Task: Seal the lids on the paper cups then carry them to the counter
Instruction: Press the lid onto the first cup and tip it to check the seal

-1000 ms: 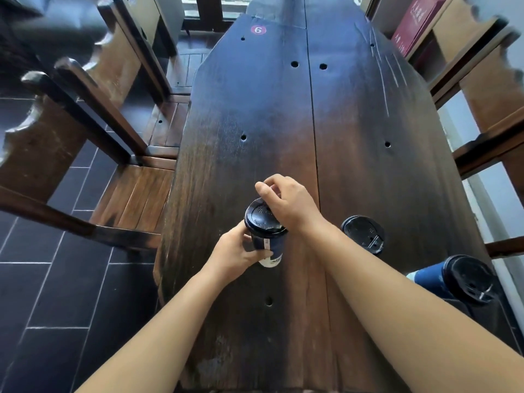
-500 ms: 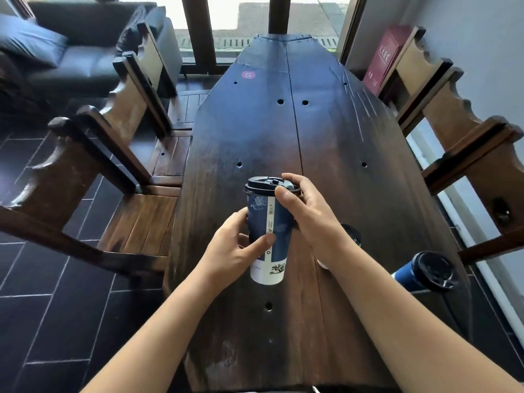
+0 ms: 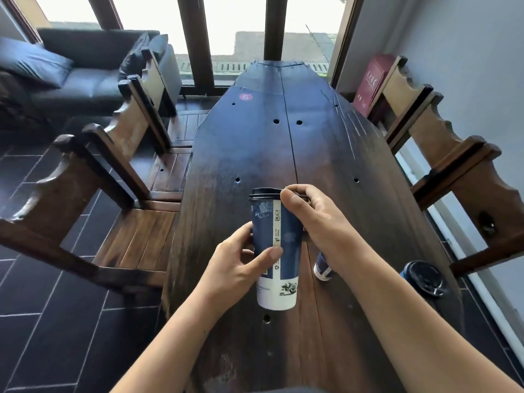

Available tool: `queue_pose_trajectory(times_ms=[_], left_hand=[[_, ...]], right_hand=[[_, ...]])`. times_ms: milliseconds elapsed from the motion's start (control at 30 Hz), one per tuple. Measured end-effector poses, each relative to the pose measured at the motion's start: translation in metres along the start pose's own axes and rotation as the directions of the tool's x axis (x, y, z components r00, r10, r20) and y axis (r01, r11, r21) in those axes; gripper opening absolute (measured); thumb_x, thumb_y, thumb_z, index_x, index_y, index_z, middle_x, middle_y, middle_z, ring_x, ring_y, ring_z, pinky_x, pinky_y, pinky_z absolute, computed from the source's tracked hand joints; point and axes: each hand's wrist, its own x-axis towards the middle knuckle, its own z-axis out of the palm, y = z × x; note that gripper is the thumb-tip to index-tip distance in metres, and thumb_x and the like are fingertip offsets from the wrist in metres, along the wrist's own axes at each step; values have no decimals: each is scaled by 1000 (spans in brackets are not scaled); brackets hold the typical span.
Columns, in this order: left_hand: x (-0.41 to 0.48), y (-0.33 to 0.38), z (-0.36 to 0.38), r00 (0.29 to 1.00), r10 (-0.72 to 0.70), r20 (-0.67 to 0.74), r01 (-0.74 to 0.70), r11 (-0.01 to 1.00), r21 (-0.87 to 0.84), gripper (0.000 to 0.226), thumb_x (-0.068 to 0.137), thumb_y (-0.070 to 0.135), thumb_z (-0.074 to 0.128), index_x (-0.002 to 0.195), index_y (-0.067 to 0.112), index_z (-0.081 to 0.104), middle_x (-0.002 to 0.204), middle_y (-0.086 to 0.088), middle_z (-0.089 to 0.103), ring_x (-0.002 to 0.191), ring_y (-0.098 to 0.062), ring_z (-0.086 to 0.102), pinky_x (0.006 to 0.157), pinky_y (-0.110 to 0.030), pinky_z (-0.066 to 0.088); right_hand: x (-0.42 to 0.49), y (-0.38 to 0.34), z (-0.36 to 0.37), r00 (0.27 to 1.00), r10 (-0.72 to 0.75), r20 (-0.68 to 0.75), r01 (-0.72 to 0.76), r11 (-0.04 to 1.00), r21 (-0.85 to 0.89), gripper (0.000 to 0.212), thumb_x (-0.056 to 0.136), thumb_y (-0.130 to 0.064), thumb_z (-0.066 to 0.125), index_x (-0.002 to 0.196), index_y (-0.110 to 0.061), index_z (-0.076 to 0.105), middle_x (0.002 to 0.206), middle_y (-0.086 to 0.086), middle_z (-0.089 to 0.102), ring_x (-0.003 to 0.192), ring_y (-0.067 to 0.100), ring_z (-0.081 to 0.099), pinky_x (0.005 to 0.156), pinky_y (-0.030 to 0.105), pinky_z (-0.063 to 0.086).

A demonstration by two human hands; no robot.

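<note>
Dark-stained wood: table (image 3: 255,143), long, plank top with round holes, near end under both forearms.

1. Left hand (image 3: 241,268). Forearm rises from the bottom edge, angled up and right. Grips the cup (image 3: 275,251) at mid-height: thumb laid across the front over the white seam strip, fingers wrapped round the left and far side.
2. Cup. Blue paper with a white base band and floral print, upright, over the near middle of the table between the two hands. Whether its base touches the wood cannot be told.
3. Right hand (image 3: 314,219). Forearm comes in from the lower right, wrist bent down. Thumb and forefinger pinch the right edge of the lid (image 3: 265,193); remaining fingers are curled behind.
4. Lid. Black, seated level on the cup's mouth.
5. Second cup (image 3: 322,269). Blue and white, standing on the table just behind the right wrist; only the lower part shows.
6. Third cup (image 3: 424,277). Blue, black lid on, near the table's right edge, well apart from the hands.
7. Left chairs (image 3: 85,194) and right chairs (image 3: 453,171). Heavy wood, flanking the table.
8. Sticker (image 3: 245,97). Red, round, marked 6, at the far left of the tabletop.
9. Box (image 3: 371,83). Red, upright by the far right chair.
10. Sofa (image 3: 85,80). Black, far left.
11. Window (image 3: 226,29). Bright, dark frames, beyond the table's far end.
</note>
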Motion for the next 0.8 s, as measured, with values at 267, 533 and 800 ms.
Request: queue_pose_trajectory(times_ms=[267, 533, 800], left_hand=[[-3, -2, -4, 1000, -18, -16, 18, 999, -36, 52, 83, 55, 72, 125, 26, 65, 117, 1, 75, 106, -23, 73, 90, -55, 58], [-7, -8, -1, 984, -149, -97, 107, 930, -351, 58, 77, 53, 75, 122, 20, 64, 115, -4, 77, 104, -24, 75, 74, -35, 63], [-9, -10, 18, 960, -258, -107, 155, 809, -567, 66, 73, 45, 83, 126, 16, 58, 118, -16, 73, 103, -34, 75, 74, -42, 64]], right_hand=[[-5, -2, 9, 1000, 4, -18, -4, 1000, 25, 84, 65, -77, 64, 132, -29, 50, 126, -6, 66, 111, 8, 68, 96, 36, 59], [-31, 17, 9, 995, 100, 27, -102, 989, 106, 71, 82, -63, 59, 142, -28, 44, 128, 5, 67, 111, 11, 71, 83, 29, 61], [-74, 53, 4, 979, 202, -18, -188, 938, 292, 59, 79, -48, 66, 133, -29, 53, 115, -2, 76, 107, 18, 74, 85, 33, 60]])
